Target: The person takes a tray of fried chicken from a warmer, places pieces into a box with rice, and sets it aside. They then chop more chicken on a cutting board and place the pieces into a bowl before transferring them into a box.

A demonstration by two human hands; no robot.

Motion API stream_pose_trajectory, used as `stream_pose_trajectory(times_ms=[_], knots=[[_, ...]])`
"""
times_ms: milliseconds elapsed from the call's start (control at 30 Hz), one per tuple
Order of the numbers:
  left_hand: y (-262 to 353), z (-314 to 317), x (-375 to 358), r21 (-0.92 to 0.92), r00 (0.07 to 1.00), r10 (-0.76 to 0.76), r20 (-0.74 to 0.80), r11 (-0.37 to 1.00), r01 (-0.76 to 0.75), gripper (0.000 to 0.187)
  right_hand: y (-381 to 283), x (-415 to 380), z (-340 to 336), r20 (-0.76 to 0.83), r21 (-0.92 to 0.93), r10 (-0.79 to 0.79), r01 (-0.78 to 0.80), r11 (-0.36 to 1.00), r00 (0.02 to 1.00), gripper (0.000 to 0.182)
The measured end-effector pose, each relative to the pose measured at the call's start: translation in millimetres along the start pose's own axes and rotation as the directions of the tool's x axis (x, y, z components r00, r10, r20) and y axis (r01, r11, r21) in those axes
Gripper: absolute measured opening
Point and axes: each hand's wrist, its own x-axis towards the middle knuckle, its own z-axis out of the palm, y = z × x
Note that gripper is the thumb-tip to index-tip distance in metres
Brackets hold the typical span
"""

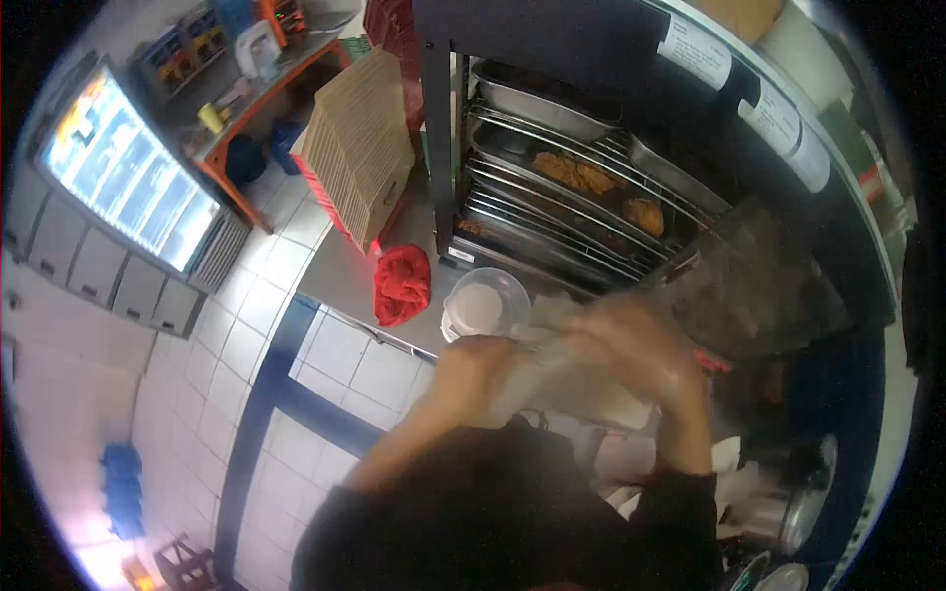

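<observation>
A pale paper bag or folded paper [562, 379], smeared by motion, is between my two hands in front of my chest. My left hand [475, 372] is closed on its left side. Over its upper right part my right hand [639, 345] is curled and gripping, though its fingers are blurred. Just beyond my left hand, a clear round plastic tub [486, 300] with something white in it stands on the metal counter [340, 281]. A bunched red cloth [402, 286] lies left of the tub.
A heated cabinet with wire racks [611, 246] stands open ahead, with trays holding browned fried pieces [576, 172]. Its transparent door [749, 281] is at the right. A tan ridged cardboard piece [365, 148] leans at the counter's far end. A lit display fridge [128, 167] stands left. Metal pots [788, 512] sit lower right.
</observation>
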Motion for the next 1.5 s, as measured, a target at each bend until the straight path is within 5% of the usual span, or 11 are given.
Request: stream_pose_trajectory(times_ms=[100, 200, 333, 467, 567, 700, 733, 767, 867, 1267, 1500], knots=[[-84.7, -6.7, -40.0, -0.285, 0.825, -0.565, -0.020, 0.794, 0.537, 0.021, 7.9, 57.8, 45.0, -0.052, 0.003, 0.099, -0.099, 0.995, 0.994, 0.032], [-145.0, -21.9, -70.9, -0.696, 0.614, -0.783, -0.101, 0.497, 0.518, 0.029, 47.8, 99.3, 101.8, -0.019, 0.109, 0.393, -0.389, 0.915, 0.919, 0.033], [-172.9, -49.8, -84.1, -0.723, 0.587, -0.809, -0.025, 0.420, 0.548, 0.027, 89.1, 150.6, 157.0, -0.552, -0.343, 0.022, -0.250, 0.905, 0.834, 0.025], [-169.8, -65.2, -70.2, -0.744, 0.668, -0.744, 0.020, 0.435, 0.508, 0.035, 62.8, 159.4, 141.7, -0.520, -0.144, 0.169, -0.281, 0.949, 0.837, 0.019], [-170.8, -65.6, -67.9, -0.724, 0.722, -0.690, 0.043, 0.477, 0.499, 0.049, 39.3, 159.0, 100.1, -0.772, -0.378, -0.174, -0.221, 0.899, 0.611, 0.014], [-177.0, -60.0, -62.6, -0.675, 0.785, -0.610, 0.103, 0.537, 0.506, 0.043, 43.9, 165.0, 47.2, -0.866, -0.273, -0.056, -0.376, 0.885, 0.497, 0.017], [-182.0, -56.3, -61.9, -0.624, 0.800, -0.582, 0.147, 0.573, 0.532, 0.039, 44.4, 168.1, 41.1, -0.793, 0.450, 0.482, -0.175, 0.876, 0.373, 0.022], [-170.4, -59.0, -53.4, -0.611, 0.743, -0.637, 0.203, 0.511, 0.605, 0.034, 45.6, 174.0, 34.9, -0.380, 0.923, 0.834, 0.108, 0.368, 0.400, 0.027], [-169.8, -43.0, -44.5, -0.672, 0.755, -0.593, 0.278, 0.442, 0.594, 0.035, 54.3, 203.9, 35.6, -0.174, 0.873, 0.882, 0.482, -0.066, 0.437, 0.039], [-177.6, -28.3, -45.4, -0.555, 0.776, -0.585, 0.238, 0.574, 0.603, 0.035, -36.6, 159.2, 59.3, -0.385, 0.713, 0.917, 0.664, 0.224, 0.105, 0.024], [-170.6, -26.2, -40.3, -0.672, 0.711, -0.648, 0.274, 0.399, 0.624, 0.034, -59.6, 30.8, 76.4, -0.359, 0.914, 0.933, 0.210, 0.348, 0.012, 0.029]])
